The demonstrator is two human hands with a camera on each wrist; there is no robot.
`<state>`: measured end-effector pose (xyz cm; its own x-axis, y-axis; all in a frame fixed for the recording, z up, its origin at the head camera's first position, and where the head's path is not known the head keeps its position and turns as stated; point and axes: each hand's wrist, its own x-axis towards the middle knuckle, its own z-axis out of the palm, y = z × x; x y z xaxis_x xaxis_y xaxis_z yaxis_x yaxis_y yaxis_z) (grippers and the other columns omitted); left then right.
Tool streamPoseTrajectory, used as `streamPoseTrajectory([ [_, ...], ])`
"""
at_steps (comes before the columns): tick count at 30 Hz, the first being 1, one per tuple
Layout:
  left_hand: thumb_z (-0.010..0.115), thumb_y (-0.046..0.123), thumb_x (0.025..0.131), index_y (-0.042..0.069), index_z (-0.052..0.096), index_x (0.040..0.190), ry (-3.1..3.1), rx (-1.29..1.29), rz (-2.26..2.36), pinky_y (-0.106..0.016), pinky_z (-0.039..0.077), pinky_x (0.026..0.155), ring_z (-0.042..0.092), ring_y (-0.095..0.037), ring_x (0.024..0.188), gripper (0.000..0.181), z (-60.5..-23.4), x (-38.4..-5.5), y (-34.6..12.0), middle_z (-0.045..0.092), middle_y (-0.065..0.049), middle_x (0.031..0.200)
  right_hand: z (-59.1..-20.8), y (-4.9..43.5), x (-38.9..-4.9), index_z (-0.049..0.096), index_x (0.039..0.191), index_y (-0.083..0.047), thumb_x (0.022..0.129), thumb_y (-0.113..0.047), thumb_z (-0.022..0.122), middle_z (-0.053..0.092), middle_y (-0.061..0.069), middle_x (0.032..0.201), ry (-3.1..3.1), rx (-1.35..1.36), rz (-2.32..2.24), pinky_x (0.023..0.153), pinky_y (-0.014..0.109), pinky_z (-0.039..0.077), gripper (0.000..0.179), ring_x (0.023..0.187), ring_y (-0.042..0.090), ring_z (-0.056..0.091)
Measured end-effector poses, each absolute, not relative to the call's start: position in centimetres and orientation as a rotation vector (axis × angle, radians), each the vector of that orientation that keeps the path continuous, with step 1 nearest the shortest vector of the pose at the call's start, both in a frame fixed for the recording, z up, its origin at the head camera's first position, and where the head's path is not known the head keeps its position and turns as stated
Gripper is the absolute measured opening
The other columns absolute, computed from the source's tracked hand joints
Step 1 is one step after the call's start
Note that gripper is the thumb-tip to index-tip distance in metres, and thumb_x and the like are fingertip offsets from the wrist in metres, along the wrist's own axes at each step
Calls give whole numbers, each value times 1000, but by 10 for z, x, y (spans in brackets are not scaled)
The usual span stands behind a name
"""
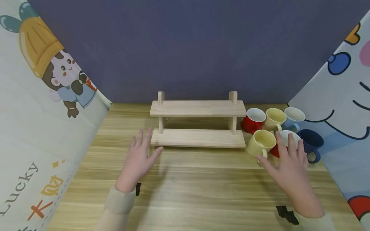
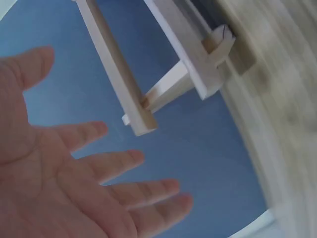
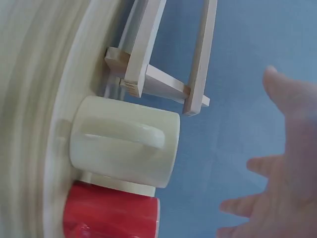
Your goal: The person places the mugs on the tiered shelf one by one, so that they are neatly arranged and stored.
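My left hand (image 1: 138, 160), fingers spread and holding nothing, hovers left of a two-tier wooden shelf (image 1: 198, 138). In the left wrist view its palm and straight fingers show beside the shelf's end. My right hand (image 1: 289, 166) is spread over the front of a group of mugs on the right. Nearest its thumb is a front yellow mug (image 1: 258, 146), with its handle toward me. A red mug with a white inside (image 1: 286, 136) is partly hidden behind the fingers, and a dark blue mug (image 1: 310, 139) stands to their right. The right wrist view shows the fingers apart from the yellow mug (image 3: 124, 141).
Behind stand another red mug (image 1: 254, 118), a second yellow mug (image 1: 275, 118) and a light blue mug (image 1: 293, 118). A dark blue wall (image 1: 196, 48) rises behind the wood-grain table (image 1: 202, 186). Printed panels flank both sides. Black tape pieces (image 1: 287, 215) lie near the front.
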<state>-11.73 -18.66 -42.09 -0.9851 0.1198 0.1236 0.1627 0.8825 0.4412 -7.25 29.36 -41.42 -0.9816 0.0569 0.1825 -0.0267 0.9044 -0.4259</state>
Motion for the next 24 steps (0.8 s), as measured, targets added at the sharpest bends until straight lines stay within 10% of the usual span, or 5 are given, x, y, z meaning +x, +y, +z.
streamPoseTrajectory([
  [12, 60, 38, 104, 4, 24, 161, -2827, -62, -1390, -61, 39, 106, 38, -49, 136, 75, -429, -143, -194, 26, -23, 161, -425, 300, -72, 31, 159, -3, 96, -27, 74, 42, 28, 150, -2608, -105, 1010, 101, 62, 44, 79, 128, 51, 44],
  [18, 60, 40, 103, 2, 21, 161, -2860, 101, -1555, -56, 51, 95, 48, -47, 129, 79, -432, -159, -198, 27, -28, 158, -430, 299, -71, 48, 150, -3, 96, -30, 75, 57, 25, 136, -2576, -215, 1007, 83, 7, 36, 67, 117, 42, 56],
  [24, 59, 38, 103, 1, 14, 162, -2916, 219, -1677, -59, 36, 110, 33, -48, 139, 82, -437, -175, -203, 23, -29, 159, -436, 299, -71, 65, 129, 4, 95, -29, 76, 67, 23, 118, -2538, -328, 1030, 74, 2, 40, 48, 103, 36, 62],
])
